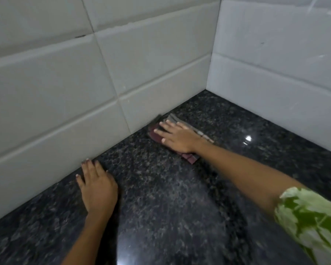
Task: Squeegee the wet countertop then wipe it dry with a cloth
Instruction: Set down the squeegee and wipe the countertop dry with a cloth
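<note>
A dark speckled granite countertop (170, 197) fills the lower part of the head view. My right hand (177, 137) lies flat, fingers spread, pressing a folded maroon and grey striped cloth (190, 158) onto the counter close to the back wall. Most of the cloth is hidden under the hand; its edges show at the fingertips and by the wrist. My left hand (97, 185) rests palm down on the bare counter nearer to me, fingertips almost at the wall, holding nothing. No squeegee is in view.
White tiled walls (84, 83) stand behind the counter and on the right (275, 64), meeting in a corner (206, 89) at the back. A light reflects off the glossy stone (248, 138). My green patterned sleeve (311, 220) shows at the lower right.
</note>
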